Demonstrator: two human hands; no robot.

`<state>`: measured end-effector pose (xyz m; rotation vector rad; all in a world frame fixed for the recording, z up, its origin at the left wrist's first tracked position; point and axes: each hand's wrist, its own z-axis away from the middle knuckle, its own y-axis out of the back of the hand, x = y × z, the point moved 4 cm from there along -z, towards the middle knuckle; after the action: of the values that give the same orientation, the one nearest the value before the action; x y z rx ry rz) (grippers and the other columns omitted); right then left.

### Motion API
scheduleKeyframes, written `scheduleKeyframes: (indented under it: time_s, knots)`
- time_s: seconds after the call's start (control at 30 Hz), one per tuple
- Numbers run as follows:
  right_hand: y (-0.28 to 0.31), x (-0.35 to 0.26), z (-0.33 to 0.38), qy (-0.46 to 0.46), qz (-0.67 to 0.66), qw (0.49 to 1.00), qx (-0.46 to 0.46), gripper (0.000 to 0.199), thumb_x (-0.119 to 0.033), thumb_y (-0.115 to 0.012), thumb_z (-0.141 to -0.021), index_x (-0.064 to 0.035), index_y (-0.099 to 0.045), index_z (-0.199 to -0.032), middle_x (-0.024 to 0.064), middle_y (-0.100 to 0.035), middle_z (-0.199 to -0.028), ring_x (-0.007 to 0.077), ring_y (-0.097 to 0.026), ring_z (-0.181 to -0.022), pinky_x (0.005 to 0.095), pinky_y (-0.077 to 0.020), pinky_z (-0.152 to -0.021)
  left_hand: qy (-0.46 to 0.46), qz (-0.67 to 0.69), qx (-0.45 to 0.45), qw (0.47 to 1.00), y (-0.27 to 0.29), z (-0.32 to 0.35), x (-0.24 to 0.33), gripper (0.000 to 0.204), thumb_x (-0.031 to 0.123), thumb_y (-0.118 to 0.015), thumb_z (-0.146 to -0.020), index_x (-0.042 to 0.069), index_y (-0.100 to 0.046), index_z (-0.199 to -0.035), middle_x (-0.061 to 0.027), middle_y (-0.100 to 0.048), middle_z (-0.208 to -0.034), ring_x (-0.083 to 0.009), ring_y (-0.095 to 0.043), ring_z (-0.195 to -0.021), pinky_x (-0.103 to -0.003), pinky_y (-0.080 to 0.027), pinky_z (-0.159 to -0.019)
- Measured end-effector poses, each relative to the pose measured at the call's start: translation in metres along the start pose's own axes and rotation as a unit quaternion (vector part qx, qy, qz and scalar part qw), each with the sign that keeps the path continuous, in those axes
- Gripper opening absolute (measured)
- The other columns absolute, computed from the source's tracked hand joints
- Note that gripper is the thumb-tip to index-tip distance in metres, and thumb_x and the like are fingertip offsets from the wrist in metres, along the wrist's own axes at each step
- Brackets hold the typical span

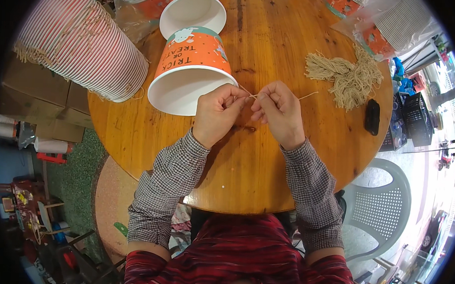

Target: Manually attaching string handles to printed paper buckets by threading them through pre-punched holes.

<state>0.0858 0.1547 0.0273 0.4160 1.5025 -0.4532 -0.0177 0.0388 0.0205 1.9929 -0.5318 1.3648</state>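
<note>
Both my hands pinch one thin tan cord [308, 95] over the middle of the wooden table. My left hand [216, 111] is closed on it beside the rim of an orange paper bucket [193, 54]. That bucket lies on its side, its white open mouth toward me. My right hand [280, 111] is closed on the cord a little to the right, with a loose end sticking out past the knuckles. Near the bucket's rim the cord runs behind my left fingers, so I cannot tell how it joins the bucket. A bundle of tan cords [344, 76] lies to the right.
A tall leaning stack of white-rimmed buckets [84, 44] stands at the left. Another bucket [193, 13] lies behind the orange one. Plastic-wrapped bucket stacks [395, 27] sit at the back right. A small black object [372, 117] rests near the table's [256, 189] right edge, above a grey chair [379, 209].
</note>
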Motion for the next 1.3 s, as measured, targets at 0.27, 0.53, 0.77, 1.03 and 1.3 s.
scheduleKeyframes:
  time_s: [0.27, 0.53, 0.77, 1.03, 1.3]
  knots:
    - [0.005, 0.007, 0.000, 0.010, -0.006, 0.996, 0.083, 0.007, -0.005, -0.052, -0.094, 0.0000, -0.050, -0.090, 0.0032, -0.056, -0.068, 0.0072, -0.053, -0.055, 0.0220, -0.0438, -0.049, 0.001, 0.043, -0.003, 0.999, -0.009, 0.004, -0.002, 0.002, -0.002, -0.063, -0.086, -0.002, -0.064, -0.088, 0.0004, -0.058, -0.065, -0.0018, -0.047, -0.058, -0.020, -0.039, -0.051]
    - [0.006, 0.010, 0.004, 0.032, -0.064, 0.992, 0.104, 0.009, -0.009, -0.051, -0.097, -0.0019, -0.048, -0.092, 0.0035, -0.056, -0.068, 0.0072, -0.050, -0.051, 0.0213, -0.0404, -0.044, -0.161, -0.042, 0.087, 0.982, -0.005, 0.029, 0.016, 0.008, 0.002, -0.062, -0.086, -0.002, -0.064, -0.093, -0.0088, -0.058, -0.083, -0.0116, -0.051, -0.065, -0.024, -0.043, -0.057]
    - [-0.010, 0.018, 0.022, 0.062, -0.018, 0.995, 0.078, 0.007, -0.009, -0.052, -0.096, -0.0025, -0.049, -0.094, 0.0041, -0.059, -0.068, 0.0080, -0.054, -0.053, 0.0226, -0.0448, -0.048, 0.174, 0.449, -0.023, 0.876, -0.046, 0.038, -0.015, 0.020, 0.015, -0.054, -0.097, -0.001, -0.066, -0.092, -0.0027, -0.058, -0.075, -0.0093, -0.051, -0.065, -0.022, -0.040, -0.056]
    - [-0.019, 0.014, 0.034, 0.068, 0.100, 0.990, 0.069, 0.011, -0.007, -0.058, -0.091, -0.0006, -0.051, -0.095, 0.0101, -0.063, -0.068, 0.0132, -0.060, -0.057, 0.0278, -0.0466, -0.053, 0.209, 0.505, 0.056, 0.835, -0.031, 0.035, -0.013, 0.018, 0.014, -0.057, -0.095, -0.002, -0.067, -0.096, -0.0004, -0.057, -0.072, -0.0079, -0.047, -0.063, -0.020, -0.039, -0.058]
    - [-0.022, 0.011, 0.037, 0.093, 0.150, 0.984, 0.028, 0.007, -0.006, -0.061, -0.089, -0.0003, -0.058, -0.090, 0.0130, -0.062, -0.070, 0.0178, -0.062, -0.059, 0.0287, -0.0476, -0.056, 0.209, 0.480, 0.019, 0.852, -0.017, 0.033, -0.011, 0.018, 0.014, -0.059, -0.095, -0.002, -0.067, -0.096, 0.0009, -0.057, -0.076, -0.0062, -0.044, -0.063, -0.019, -0.039, -0.061]
